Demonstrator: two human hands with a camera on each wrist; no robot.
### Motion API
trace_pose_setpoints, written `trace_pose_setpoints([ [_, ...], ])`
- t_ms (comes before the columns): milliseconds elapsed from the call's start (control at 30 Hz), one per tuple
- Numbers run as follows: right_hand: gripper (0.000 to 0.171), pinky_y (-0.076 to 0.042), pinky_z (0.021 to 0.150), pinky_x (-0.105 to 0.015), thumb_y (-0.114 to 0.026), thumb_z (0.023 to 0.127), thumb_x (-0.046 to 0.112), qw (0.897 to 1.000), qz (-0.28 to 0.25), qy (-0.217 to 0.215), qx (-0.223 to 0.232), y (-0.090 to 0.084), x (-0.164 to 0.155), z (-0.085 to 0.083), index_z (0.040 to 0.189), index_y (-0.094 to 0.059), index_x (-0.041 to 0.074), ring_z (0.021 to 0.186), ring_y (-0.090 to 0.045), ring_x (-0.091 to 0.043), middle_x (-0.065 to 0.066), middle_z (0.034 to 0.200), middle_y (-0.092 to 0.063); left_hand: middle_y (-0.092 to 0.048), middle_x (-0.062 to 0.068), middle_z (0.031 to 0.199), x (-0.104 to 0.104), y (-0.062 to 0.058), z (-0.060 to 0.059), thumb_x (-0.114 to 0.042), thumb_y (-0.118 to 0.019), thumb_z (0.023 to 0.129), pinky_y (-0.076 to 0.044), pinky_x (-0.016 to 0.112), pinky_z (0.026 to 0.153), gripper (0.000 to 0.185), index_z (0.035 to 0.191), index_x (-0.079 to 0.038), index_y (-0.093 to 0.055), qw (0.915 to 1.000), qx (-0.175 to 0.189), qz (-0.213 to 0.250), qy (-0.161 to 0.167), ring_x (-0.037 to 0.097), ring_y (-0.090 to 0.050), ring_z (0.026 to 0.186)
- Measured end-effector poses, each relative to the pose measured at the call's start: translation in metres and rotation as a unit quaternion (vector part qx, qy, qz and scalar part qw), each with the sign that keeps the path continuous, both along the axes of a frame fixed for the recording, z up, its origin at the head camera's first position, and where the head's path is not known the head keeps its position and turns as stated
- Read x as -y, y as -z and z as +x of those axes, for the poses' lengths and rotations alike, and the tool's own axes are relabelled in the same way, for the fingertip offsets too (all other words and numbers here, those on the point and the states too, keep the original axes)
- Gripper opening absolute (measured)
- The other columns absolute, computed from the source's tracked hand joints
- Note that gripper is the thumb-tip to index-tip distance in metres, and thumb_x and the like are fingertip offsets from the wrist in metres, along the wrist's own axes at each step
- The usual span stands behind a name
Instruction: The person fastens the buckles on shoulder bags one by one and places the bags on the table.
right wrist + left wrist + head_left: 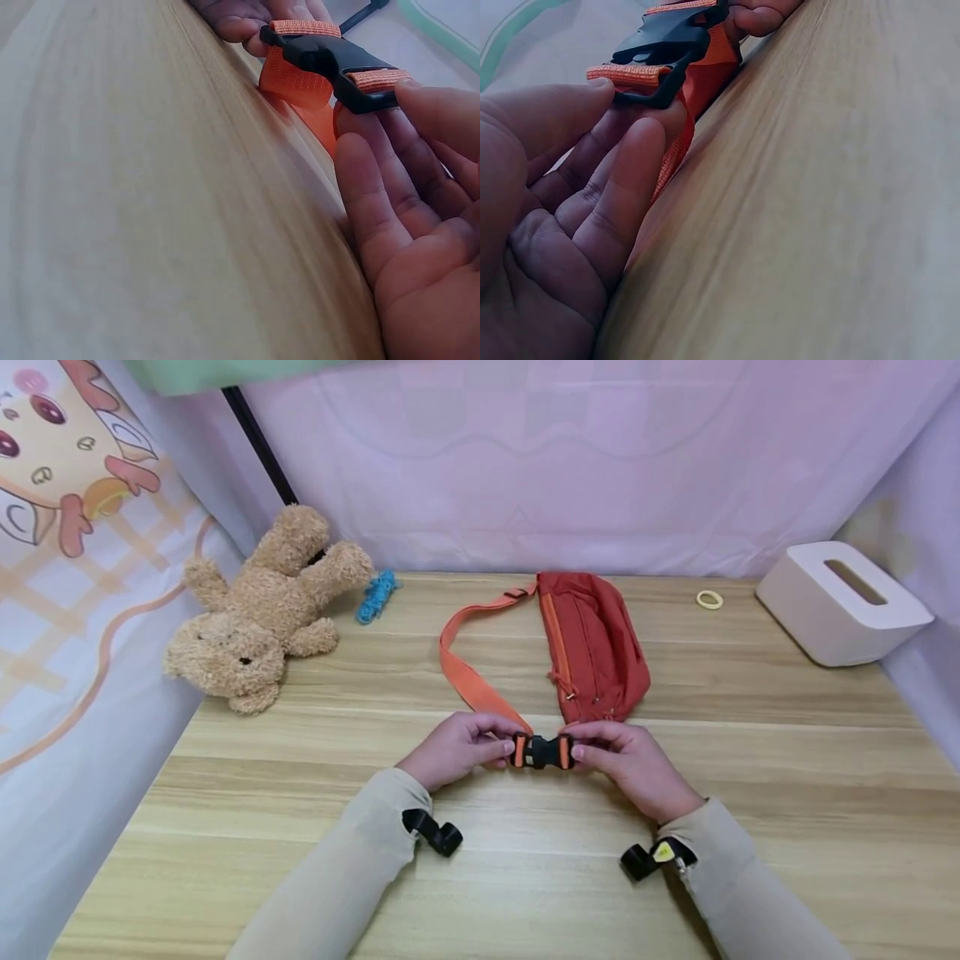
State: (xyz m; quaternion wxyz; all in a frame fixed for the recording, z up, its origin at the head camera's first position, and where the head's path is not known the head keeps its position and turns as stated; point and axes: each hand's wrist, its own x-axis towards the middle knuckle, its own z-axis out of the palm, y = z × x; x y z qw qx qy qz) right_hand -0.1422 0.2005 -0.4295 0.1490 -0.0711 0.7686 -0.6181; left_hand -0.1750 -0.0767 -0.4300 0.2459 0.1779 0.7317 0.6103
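Head view: 1 black buckle (551, 752), held at mid-table before a red bag (600, 643); left hand (461, 750) pinching its left end, right hand (636, 768) pinching its right end, thumbs at the front. 1 orange strap (467, 681), looping on the table (525, 877) from the bag's far end round to the buckle's left end. Also 1 brown teddy bear (262, 602), lying at left; 1 blue bundle (377, 597), beside it; 1 pale yellow ring (709, 600), right of the bag; 1 white tissue box (832, 610), far right. Left wrist view: thumb of the left hand against orange webbing at the buckle's near end, fingers curled beneath. Right wrist view: thumb of the right hand likewise on the webbing at the opposite end, fingers below; buckle raised just above the table.
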Motion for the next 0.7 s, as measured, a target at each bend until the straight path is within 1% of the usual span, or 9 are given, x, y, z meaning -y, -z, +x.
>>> trace_pose_setpoints([
  [200,0.028,-0.055,0.084,-0.03,-0.072,0.094,0.017,1.0,0.022,-0.005,-0.012,-0.0013,0.0001,-0.0001,0.121,-0.072,0.009,0.102,-0.064,-0.021,-0.01,0.12,-0.069,-0.067,0.008,0.097,-0.0003,-0.0011,0.0003,-0.007,-0.067,0.097,-0.059,0.033,0.076,0.016,0.112,-0.005,-0.069,0.9999,0.001,-0.012,-0.007,0.017,-0.07,0.083],
  [333,0.028,-0.055,0.084,-0.03,-0.073,0.094,0.017,1.0,0.025,-0.007,-0.012,-0.002,0.0007,0.0006,0.12,-0.072,0.009,0.102,-0.064,-0.022,-0.01,0.119,-0.069,-0.067,0.009,0.097,-0.0006,-0.001,-0.0002,-0.007,-0.066,0.097,-0.059,0.033,0.076,0.014,0.111,-0.005,-0.067,0.9998,0.003,-0.021,-0.006,0.019,-0.07,0.082],
  [433,0.027,-0.055,0.084,-0.031,-0.073,0.094,0.015,1.0,0.022,-0.008,-0.01,-0.0024,0.0013,0.0008,0.12,-0.072,0.008,0.102,-0.064,-0.022,-0.01,0.119,-0.069,-0.067,0.009,0.097,-0.0011,-0.0015,-0.0001,-0.006,-0.065,0.098,-0.059,0.033,0.076,0.014,0.112,-0.004,-0.067,0.9996,0.013,-0.023,-0.009,0.019,-0.07,0.082],
  [700,0.022,-0.057,0.082,-0.03,-0.073,0.093,0.01,1.0,0.008,-0.021,-0.003,-0.0035,0.0031,-0.0011,0.114,-0.07,0.004,0.095,-0.069,-0.023,-0.012,0.117,-0.069,-0.064,0.014,0.1,-0.0018,-0.0038,0.0006,0.0,-0.062,0.098,-0.06,0.036,0.08,0.014,0.112,0.001,-0.064,0.9988,0.048,0.002,-0.012,0.02,-0.068,0.086],
])
